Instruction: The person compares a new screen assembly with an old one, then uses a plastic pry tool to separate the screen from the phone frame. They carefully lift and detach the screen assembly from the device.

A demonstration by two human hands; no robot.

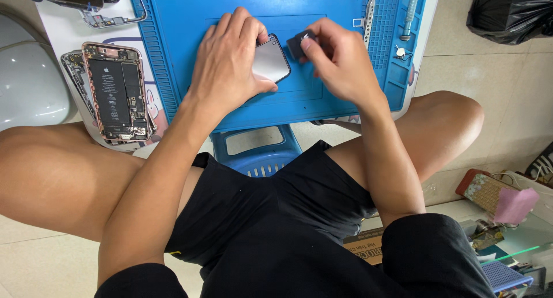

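Head view is looking down on a person sitting low, with a blue repair mat lying on a small table above a blue plastic stool. On the mat a dark phone is lying flat, near the middle, with its glossy face catching the light. To the left of the mat, on the white table top, an opened phone body is showing its black battery and boards, well apart from the hands. A metal screwdriver is resting along the right edge of the mat.

The left hand is pressing on the phone from the left side; the palm and fingers are lying mostly flat over it, only a little curled, and the thumb is touching its lower edge. It is holding the phone steady more than gripping it.

The right hand is pinching a small dark piece between thumb and fingertips, closed tightly, just beside the upper right corner of the phone. What this piece is, I cannot tell.

I judge that good work here is needing a firm, quiet left hand, so the phone is not sliding on the mat, and a light, slow right hand working close to the corner.
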